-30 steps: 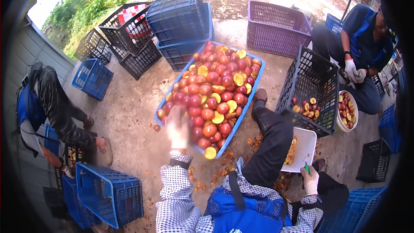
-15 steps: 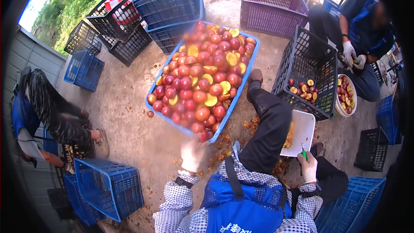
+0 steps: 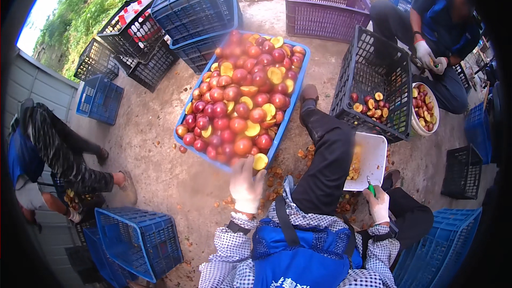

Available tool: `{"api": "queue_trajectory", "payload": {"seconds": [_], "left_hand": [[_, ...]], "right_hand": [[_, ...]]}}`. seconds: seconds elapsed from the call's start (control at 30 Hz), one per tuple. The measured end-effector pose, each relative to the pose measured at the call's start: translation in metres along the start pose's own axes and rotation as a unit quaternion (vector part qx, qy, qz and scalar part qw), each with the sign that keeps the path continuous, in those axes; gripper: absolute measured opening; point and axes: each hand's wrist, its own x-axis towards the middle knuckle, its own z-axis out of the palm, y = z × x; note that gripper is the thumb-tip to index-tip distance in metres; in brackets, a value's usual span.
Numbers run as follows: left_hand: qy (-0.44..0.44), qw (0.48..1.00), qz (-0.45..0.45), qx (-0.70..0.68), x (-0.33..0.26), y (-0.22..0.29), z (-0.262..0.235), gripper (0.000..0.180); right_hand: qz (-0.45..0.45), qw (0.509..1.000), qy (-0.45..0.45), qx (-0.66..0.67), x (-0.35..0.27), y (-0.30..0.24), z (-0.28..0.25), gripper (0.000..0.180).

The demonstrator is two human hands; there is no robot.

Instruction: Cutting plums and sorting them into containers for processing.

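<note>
My left hand [image 3: 246,188], in a pale glove, is at the near edge of a blue crate [image 3: 297,86] heaped with red plums [image 3: 232,93], some cut to show yellow flesh. Its fingers are closed around a plum half [image 3: 260,161], cut face showing. My right hand [image 3: 377,206], also gloved, grips a small green-handled knife [image 3: 371,188], its short blade pointing up. The knife is over the near edge of a white tub [image 3: 375,154], beside my bent leg. Yellow-brown fruit bits [image 3: 354,164] lie inside the tub.
A black crate [image 3: 356,82] with several halves stands right of my leg, beside a white bucket [image 3: 417,122] of halves. Co-workers sit at far right and left. Stacked blue crates [image 3: 192,16], a purple crate [image 3: 325,13] and another blue crate [image 3: 144,240] stand around. Scraps litter the floor.
My left hand has moved right and slightly up along the crate edge; the fruit in it now shows a yellow cut face. My right hand stays at the tub with the knife.
</note>
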Motion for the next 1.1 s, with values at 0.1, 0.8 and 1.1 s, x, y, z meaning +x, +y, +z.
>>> {"api": "queue_trajectory", "payload": {"seconds": [0.1,0.8,1.1], "left_hand": [[-0.061,0.997,0.027,0.035,0.008,0.0,0.012,0.05],[0.032,0.999,0.017,0.012,-0.004,-0.014,0.002,0.034],[0.008,0.997,-0.033,-0.062,0.019,0.001,0.007,0.027]], "right_hand": [[-0.015,1.0,0.01,0.006,0.0,0.0,0.003,0.025],[-0.022,0.999,0.031,0.015,-0.002,-0.012,0.003,0.028],[0.051,0.977,0.043,0.203,0.028,-0.045,-0.078,0.019]]}}
